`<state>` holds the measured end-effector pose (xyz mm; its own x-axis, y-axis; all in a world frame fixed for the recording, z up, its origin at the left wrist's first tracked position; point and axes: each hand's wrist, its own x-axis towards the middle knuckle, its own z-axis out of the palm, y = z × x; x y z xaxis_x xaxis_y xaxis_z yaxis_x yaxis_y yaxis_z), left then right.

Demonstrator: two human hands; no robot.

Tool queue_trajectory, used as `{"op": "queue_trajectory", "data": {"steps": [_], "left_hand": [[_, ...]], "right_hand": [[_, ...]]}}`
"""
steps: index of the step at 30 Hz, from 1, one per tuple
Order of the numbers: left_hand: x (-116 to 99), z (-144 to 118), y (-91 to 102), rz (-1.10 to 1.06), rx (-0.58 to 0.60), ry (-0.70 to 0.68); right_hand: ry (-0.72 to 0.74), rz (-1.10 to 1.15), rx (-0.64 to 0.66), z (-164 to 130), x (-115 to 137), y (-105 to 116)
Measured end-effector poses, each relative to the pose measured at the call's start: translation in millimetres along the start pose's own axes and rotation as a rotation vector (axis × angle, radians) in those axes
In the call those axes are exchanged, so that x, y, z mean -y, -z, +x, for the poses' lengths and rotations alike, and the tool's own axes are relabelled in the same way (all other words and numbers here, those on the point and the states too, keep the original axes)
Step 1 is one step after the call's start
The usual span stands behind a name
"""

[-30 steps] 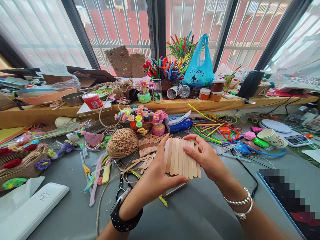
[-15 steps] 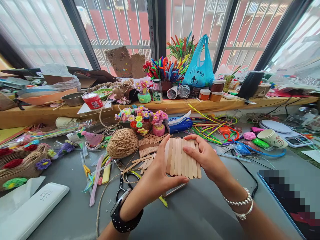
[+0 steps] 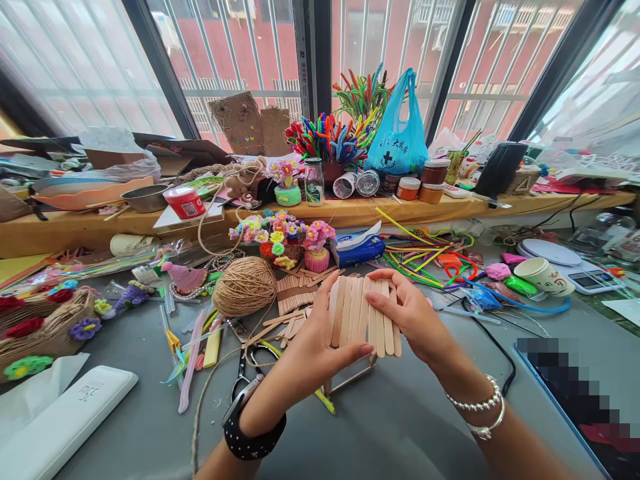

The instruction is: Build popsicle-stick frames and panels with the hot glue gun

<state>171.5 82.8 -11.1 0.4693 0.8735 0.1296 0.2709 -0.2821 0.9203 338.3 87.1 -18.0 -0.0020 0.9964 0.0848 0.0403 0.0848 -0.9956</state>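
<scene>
A row of flat wooden craft sticks, laid side by side and upright, is between my two hands. My left hand grips its left end, the thumb along the lower edge and fingers behind. My right hand pinches the right end, thumb on the front faces. A narrow gap shows between the left sticks and the few at the right. Beneath the row, part of a pale stick-like frame shows; how it joins the row is hidden. More loose craft sticks lie behind my left hand, near a ball of twine.
Black-handled scissors lie left of my left forearm. A white power bank is at the front left, a phone-like dark device at the right. Pipe cleaners, a tissue pack and a kitchen scale stand farther back.
A gap has opened in the row of craft sticks, with the left group shifted slightly up and left. My left thumb has moved slightly too, and more of the frame below shows.
</scene>
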Motion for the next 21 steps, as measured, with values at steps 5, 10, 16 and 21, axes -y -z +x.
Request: {"op": "queue_trajectory", "data": {"steps": [5,10,16,21], "left_hand": [[-5,0,0.3,-0.163,0.085,0.138],[-14,0,-1.9,-0.246,0.078,0.175],[-19,0,2.1,-0.025,0.024,0.149],[-19,1,4.9,-0.058,0.036,0.153]], "right_hand": [[-0.023,0.042,0.010,1,0,-1],[-0.040,0.058,0.021,1,0,-2],[-0.196,0.115,0.151,0,7,5],[-0.180,0.127,0.221,1,13,14]]}}
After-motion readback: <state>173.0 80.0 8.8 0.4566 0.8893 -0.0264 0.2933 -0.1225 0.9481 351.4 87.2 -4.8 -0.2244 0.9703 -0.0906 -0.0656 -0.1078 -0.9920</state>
